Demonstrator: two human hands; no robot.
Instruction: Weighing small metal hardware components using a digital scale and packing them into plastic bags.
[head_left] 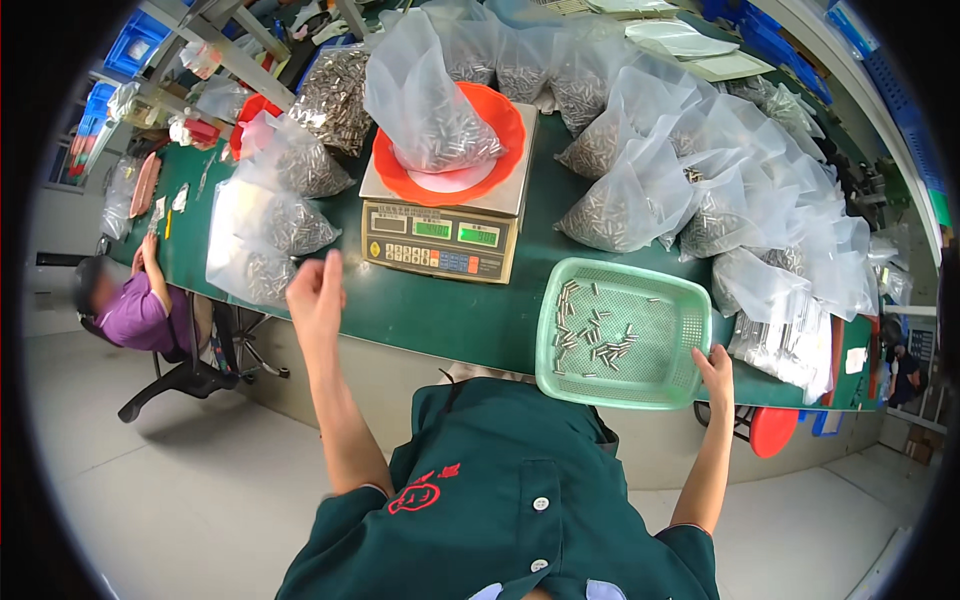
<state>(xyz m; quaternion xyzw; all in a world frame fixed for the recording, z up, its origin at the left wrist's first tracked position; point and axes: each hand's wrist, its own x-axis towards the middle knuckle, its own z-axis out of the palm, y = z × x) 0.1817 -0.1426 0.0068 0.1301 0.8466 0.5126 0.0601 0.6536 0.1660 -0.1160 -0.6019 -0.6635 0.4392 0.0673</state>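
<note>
My right hand (714, 376) grips the right rim of a light green plastic basket (650, 372), which sits at the table's near edge. Several small metal pins (604, 350) lie loose inside it, mostly toward its left side. My left hand (318, 295) is raised in front of the bags at left, its fingers curled together; whatever may be between them is hidden. Ahead stands a digital scale (440, 240) bearing an orange-red bowl (397, 182). In the bowl rests an upright clear plastic bag (440, 140) of metal pins, its top standing loose.
Many filled plastic bags (625, 200) crowd the right and back of the green table (450, 310). More bags (298, 228) stand left of the scale. A person in purple (145, 310) sits at far left by a black chair (185, 385). A red stool (772, 432) is below right.
</note>
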